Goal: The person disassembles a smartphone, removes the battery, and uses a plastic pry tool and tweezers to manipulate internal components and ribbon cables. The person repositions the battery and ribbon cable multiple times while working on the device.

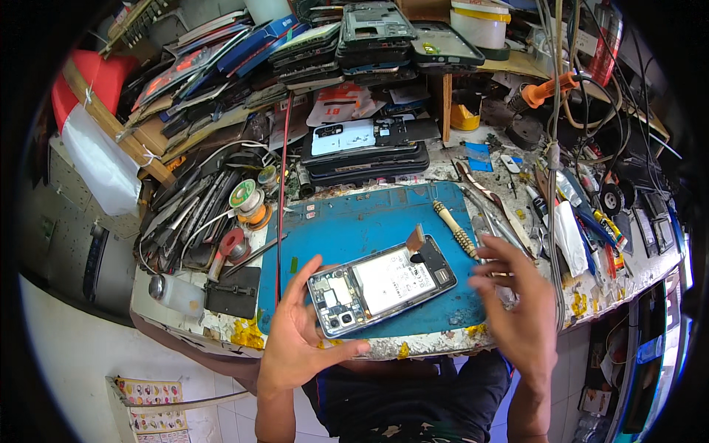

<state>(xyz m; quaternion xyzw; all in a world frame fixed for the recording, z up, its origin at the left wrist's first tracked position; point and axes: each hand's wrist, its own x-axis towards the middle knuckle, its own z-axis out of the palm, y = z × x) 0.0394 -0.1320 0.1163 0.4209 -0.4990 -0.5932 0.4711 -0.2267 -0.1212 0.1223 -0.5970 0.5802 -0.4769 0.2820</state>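
An opened smartphone (pixel 395 277) lies tilted above the blue mat, its back off and its white battery, circuit board and two camera lenses bare. A brown flex ribbon (pixel 416 241) sticks up from its far right end. Around the camera end curls my left hand (pixel 294 336), thumb on the near edge and fingers on the far edge. My right hand (pixel 521 310) hovers just right of the phone, fingers apart, with nothing visible in it. Close to its fingertips, a tool with a ribbed, cream-coloured handle (pixel 454 229) rests on the mat.
The blue work mat (pixel 354 214) covers the bench's middle. Stacked phone parts (pixel 377 44) rise at the back. Solder spools (pixel 247 199) and a clear bottle (pixel 177 294) stand left. Hanging cables (pixel 554 148) drop on the right, near an orange-handled tool (pixel 546 90) and scattered tools.
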